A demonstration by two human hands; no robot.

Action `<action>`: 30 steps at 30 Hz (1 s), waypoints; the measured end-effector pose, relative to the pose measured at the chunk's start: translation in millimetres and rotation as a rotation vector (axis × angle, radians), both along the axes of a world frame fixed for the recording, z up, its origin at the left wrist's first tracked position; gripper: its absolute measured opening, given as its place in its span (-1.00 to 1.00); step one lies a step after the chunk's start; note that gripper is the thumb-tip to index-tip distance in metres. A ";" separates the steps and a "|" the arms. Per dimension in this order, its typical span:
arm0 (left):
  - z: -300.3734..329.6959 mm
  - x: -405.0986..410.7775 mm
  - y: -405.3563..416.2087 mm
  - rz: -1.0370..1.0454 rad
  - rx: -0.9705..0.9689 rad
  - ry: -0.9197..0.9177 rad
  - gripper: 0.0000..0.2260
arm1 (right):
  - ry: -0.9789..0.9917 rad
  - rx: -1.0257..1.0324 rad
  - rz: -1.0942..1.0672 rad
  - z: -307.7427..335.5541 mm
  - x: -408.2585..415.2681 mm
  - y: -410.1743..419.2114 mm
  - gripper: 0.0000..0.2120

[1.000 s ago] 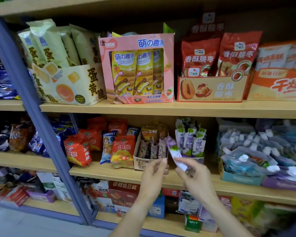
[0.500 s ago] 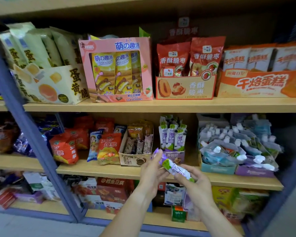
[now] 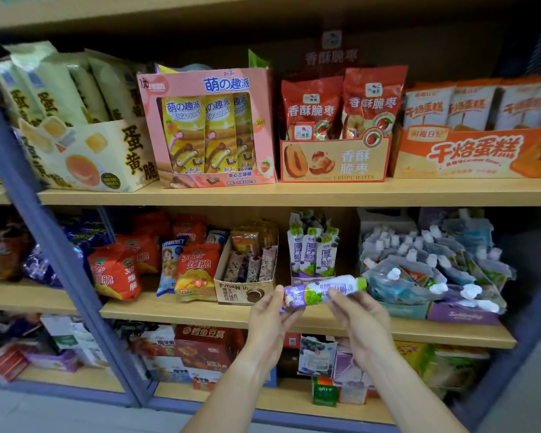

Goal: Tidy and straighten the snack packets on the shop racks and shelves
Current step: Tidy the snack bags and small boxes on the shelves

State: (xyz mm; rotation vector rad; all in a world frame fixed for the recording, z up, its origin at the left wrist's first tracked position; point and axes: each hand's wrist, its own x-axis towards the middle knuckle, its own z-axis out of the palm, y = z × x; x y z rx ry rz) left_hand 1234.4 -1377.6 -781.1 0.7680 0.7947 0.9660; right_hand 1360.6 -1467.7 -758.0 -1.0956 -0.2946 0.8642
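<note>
1. Both hands are holding one purple-and-white yogurt pouch (image 3: 324, 290) in front of the middle shelf (image 3: 175, 307), lying nearly level, its green end to the right.
2. Left hand (image 3: 270, 317) is pinching the pouch's purple left end, thumb and fingers curled around it.
3. Right hand (image 3: 355, 314) is gripping the pouch near its middle from below, fingers curled onto it.
4. Just behind the pouch, matching pouches are standing upright in a purple display box (image 3: 313, 254).
5. A brown carton of snack bars (image 3: 245, 276) is sitting left of that box; spouted pouches (image 3: 425, 270) are lying heaped to the right.
6. On the top shelf (image 3: 325, 193), a pink box (image 3: 208, 126) and a red date box (image 3: 334, 157) are standing side by side.
</note>
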 end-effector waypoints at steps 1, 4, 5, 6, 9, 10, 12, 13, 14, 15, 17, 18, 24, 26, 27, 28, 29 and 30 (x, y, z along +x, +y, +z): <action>-1.0 0.9 1.9 0.016 0.047 0.051 -0.84 | -0.100 -0.025 -0.026 6.7 5.5 8.3 -0.80; 0.2 3.9 7.9 0.097 0.274 0.284 -0.77 | -0.559 -0.061 -0.134 34.0 25.9 33.7 -0.84; 2.2 5.0 9.3 0.111 0.368 0.373 -0.74 | -0.708 -0.079 -0.151 41.4 33.9 43.5 -0.86; 4.5 6.4 9.7 0.110 0.484 0.485 -0.71 | -0.837 -0.114 -0.150 48.1 41.3 54.0 -0.87; 3.5 15.7 17.2 0.091 0.918 0.843 -0.65 | -1.109 -0.241 -0.065 57.2 53.8 85.0 -0.83; 1.4 19.8 19.6 0.066 1.038 0.936 -0.63 | -1.195 -0.271 -0.049 56.1 54.1 93.6 -0.83; -1.2 26.2 22.5 -0.007 1.181 1.118 -0.58 | -1.375 -0.346 -0.027 50.9 49.5 104.7 -0.82; -2.6 27.8 24.0 -0.051 1.210 1.204 -0.55 | -1.450 -0.382 -0.033 48.1 45.5 107.5 -0.80; -2.2 27.5 23.4 -0.083 1.221 1.262 -0.52 | -1.517 -0.397 -0.053 46.2 41.6 109.1 -0.79; -4.2 26.6 23.8 -0.105 1.225 1.303 -0.49 | -1.571 -0.399 -0.070 44.2 38.7 111.4 -0.79; -6.4 21.8 21.1 -0.151 1.250 1.346 -0.42 | -1.639 -0.432 -0.056 42.9 34.0 115.6 -0.81; -7.1 19.4 19.1 -0.166 1.275 1.366 -0.38 | -1.664 -0.469 -0.044 43.9 31.1 116.7 -0.82; -1.8 17.1 15.9 -0.204 1.319 1.463 -0.21 | -1.619 -0.608 -0.016 51.5 30.6 116.2 -0.81; 0.9 18.1 17.1 -0.208 1.307 1.461 -0.21 | -1.460 -0.597 0.074 58.2 36.7 117.3 -0.77; 1.7 19.1 17.0 -0.206 1.309 1.465 -0.23 | -1.425 -0.599 0.137 62.1 39.7 118.2 -0.77; 2.6 19.9 16.0 -0.202 1.312 1.466 -0.24 | -1.415 -0.603 0.197 64.9 43.6 119.8 -0.78; 3.0 20.6 15.5 -0.193 1.312 1.464 -0.25 | -1.394 -0.602 0.246 66.1 48.2 121.5 -0.78; 2.3 21.5 15.7 -0.186 1.306 1.460 -0.24 | -1.354 -0.590 0.285 66.5 53.0 123.8 -0.77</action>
